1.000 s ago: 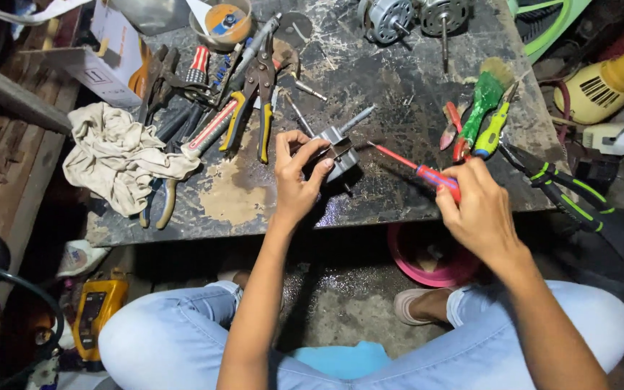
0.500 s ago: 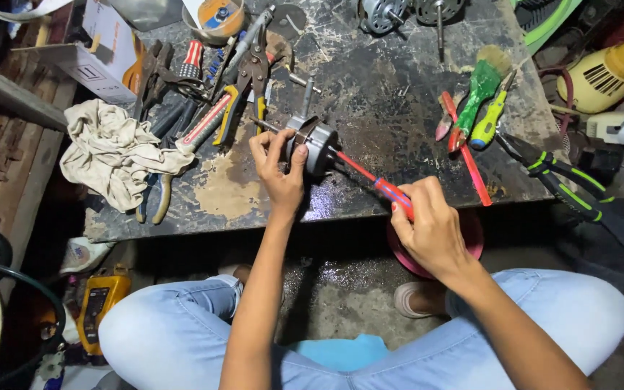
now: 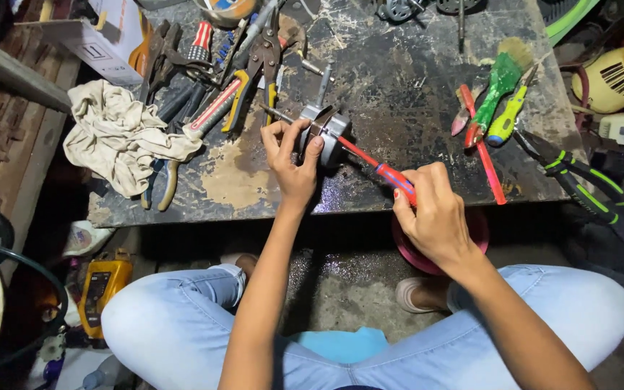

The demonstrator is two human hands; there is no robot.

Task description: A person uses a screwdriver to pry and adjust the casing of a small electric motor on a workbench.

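Observation:
My left hand (image 3: 292, 159) grips a small grey round motor (image 3: 328, 130) with a shaft sticking out, held on edge on the dark, stained worktable (image 3: 399, 87). My right hand (image 3: 431, 213) holds a red-handled screwdriver (image 3: 380, 167); its tip points up-left and meets the motor's side. Both hands sit near the table's front edge, above my knees in light jeans.
A crumpled beige rag (image 3: 120, 137) lies at the table's left. Several pliers and cutters (image 3: 225, 79) lie behind the motor. A green brush (image 3: 498, 83), a yellow-green screwdriver (image 3: 507, 119) and a red tool (image 3: 482, 152) lie to the right. A yellow meter (image 3: 102, 285) sits on the floor.
The motor has been turned up on edge and shifted slightly. My right hand moved left and nearer with the screwdriver, its tip now against the motor.

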